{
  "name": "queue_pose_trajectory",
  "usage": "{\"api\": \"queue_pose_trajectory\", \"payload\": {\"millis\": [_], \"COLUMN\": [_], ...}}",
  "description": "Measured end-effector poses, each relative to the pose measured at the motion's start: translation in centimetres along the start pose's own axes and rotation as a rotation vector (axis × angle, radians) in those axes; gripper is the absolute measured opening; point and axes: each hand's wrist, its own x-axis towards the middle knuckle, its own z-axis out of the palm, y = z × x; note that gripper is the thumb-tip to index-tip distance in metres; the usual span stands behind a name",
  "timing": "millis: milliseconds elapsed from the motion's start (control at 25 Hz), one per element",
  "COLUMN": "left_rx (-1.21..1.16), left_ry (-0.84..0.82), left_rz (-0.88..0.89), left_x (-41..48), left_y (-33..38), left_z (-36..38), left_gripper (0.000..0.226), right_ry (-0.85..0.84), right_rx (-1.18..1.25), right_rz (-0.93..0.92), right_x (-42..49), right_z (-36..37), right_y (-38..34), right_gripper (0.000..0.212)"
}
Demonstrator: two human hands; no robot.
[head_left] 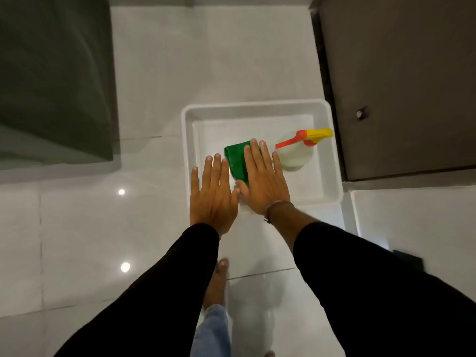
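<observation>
A white plastic tub [332,155] stands on the white tiled floor. Inside it lie a folded green cloth [235,158] and a white spray bottle [296,157] with a red and yellow trigger head. My left hand [213,194] and my right hand [264,180] are held out flat side by side above the tub's near edge, palms down, fingers straight, holding nothing. The right hand hides part of the green cloth. A thin bracelet circles my right wrist.
A dark cabinet door [401,86] with a small round knob [361,113] stands right of the tub. A dark grey block [51,81] fills the upper left. My bare foot [217,282] stands on the glossy tiles below my hands.
</observation>
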Motion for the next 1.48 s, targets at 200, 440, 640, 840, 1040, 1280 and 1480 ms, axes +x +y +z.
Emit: {"api": "queue_pose_trajectory", "payload": {"millis": [200, 440, 640, 840, 1040, 1280, 1480], "left_rx": [0.021, 0.001, 0.021, 0.089, 0.072, 0.064, 0.075], "left_ry": [-0.020, -0.023, -0.016, -0.023, 0.027, 0.002, -0.126], "left_rz": [-0.007, 0.023, 0.031, 0.053, 0.051, 0.104, 0.182], "left_x": [1.5, 1.2, 0.8, -2.6, -9.9, -19.8, -24.1], "left_y": [-1.5, -1.9, -1.8, 0.2, 4.4, 12.2, 18.6], "left_z": [2.3, 3.2, 2.5, -2.0, -4.3, -0.5, 9.5], "left_gripper": [0.075, 0.074, 0.074, 0.077, 0.077, 0.077, 0.077], "right_ry": [-0.120, -0.078, -0.051, 0.140, 0.132, 0.100, -0.034], "right_rx": [-0.077, -0.101, -0.085, -0.101, 0.034, 0.178, 0.288], "right_rz": [-0.069, -0.063, -0.136, -0.256, -0.149, 0.070, 0.247], "right_x": [2.8, 3.2, 3.0, -2.0, -12.6, -29.4, -37.7], "right_z": [3.3, 5.3, 3.9, -0.9, -4.4, -0.2, 9.1], "right_y": [0.6, 0.4, 0.8, 1.2, 1.2, 4.1, 8.8], "right_gripper": [0.092, 0.073, 0.065, 0.056, 0.061, 0.071, 0.082]}}
